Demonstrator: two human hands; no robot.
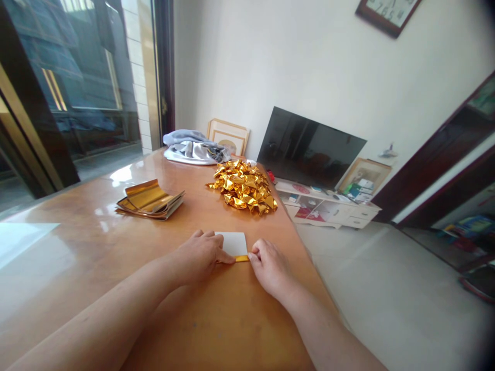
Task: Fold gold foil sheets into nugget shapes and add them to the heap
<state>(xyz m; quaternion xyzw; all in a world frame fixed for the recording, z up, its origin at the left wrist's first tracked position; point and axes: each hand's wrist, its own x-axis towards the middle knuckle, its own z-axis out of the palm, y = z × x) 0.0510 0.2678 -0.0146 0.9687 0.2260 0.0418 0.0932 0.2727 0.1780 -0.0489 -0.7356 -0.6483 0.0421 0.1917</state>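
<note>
A small sheet of gold foil paper [234, 244] lies on the table with its white back facing up. Along its near edge runs a narrow folded strip showing the gold side. My left hand [204, 252] presses on the sheet's left part, its thumb on the fold and its fingers curled over the paper, hiding that side. At the right end of the strip, my right hand [266, 263] pinches the fold between thumb and curled fingers. Beyond the hands rises a heap of folded gold foil pieces [247, 188]. To the left rests a stack of flat gold foil sheets [150, 201], the top one curling.
The polished wooden table [216, 319] has its right edge close to my right forearm. A light-coloured cloth bundle [193, 147] lies at the far end, near a framed picture [229, 135]. A pale sheet [23, 239] is at the left edge. A television [309, 149] stands beyond.
</note>
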